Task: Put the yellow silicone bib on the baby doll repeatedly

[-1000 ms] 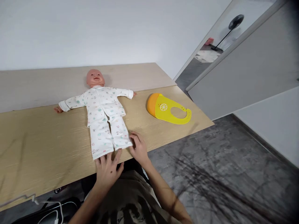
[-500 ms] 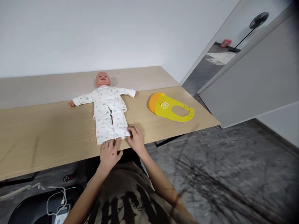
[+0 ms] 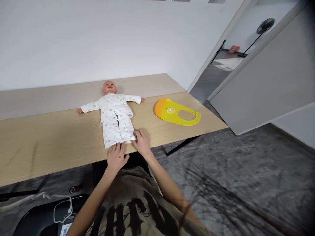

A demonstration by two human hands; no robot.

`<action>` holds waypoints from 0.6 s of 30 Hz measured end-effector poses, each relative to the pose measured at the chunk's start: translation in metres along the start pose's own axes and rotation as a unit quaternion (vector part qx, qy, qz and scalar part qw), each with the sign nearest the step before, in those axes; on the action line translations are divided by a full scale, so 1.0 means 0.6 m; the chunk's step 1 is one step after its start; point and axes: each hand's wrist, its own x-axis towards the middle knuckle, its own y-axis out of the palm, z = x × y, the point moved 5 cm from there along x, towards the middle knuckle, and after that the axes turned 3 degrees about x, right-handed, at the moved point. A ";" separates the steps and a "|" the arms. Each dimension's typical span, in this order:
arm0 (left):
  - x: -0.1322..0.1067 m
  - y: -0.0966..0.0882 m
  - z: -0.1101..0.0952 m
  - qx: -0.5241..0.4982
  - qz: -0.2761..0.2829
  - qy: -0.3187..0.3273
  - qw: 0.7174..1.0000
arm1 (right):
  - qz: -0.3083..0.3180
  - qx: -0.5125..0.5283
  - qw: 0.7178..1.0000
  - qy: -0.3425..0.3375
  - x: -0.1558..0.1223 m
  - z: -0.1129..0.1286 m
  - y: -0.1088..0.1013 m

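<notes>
A baby doll (image 3: 110,87) lies on its back on the table, arms spread, its head toward the wall. It wears a white printed top (image 3: 113,105) and matching trousers (image 3: 112,131) that cover the legs. My left hand (image 3: 116,156) rests at the near table edge with outstretched fingers at the hem of the left trouser leg. Beside it, my right hand (image 3: 142,142) is at the outer bottom corner of the other leg, fingers slightly bent and apart, touching the cloth. A yellow bib (image 3: 180,113) with an orange pocket lies flat to the right.
The wooden table (image 3: 56,141) runs along a white wall. Under it at lower left are a black chair (image 3: 36,216) with a white cable and device on it, and a can (image 3: 73,189) on the floor. A grey panel (image 3: 270,75) leans at the right.
The view has shifted slightly, showing more of the wall and doorway. Both hands stay at the trouser hems, and the doll and bib lie as before.
</notes>
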 end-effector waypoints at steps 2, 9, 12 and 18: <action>0.000 0.003 0.001 0.002 -0.005 0.001 1.000 | 0.007 -0.005 1.000 0.003 0.001 0.003 -0.002; -0.004 0.014 -0.008 0.011 -0.038 0.004 0.999 | 0.014 -0.015 1.000 0.010 0.004 0.006 -0.004; -0.007 0.017 -0.014 0.011 -0.053 0.001 0.999 | 0.010 0.005 1.000 0.002 0.002 0.007 -0.003; -0.013 0.017 -0.020 0.003 -0.073 0.003 0.997 | 0.029 0.253 0.967 0.011 0.004 -0.010 -0.003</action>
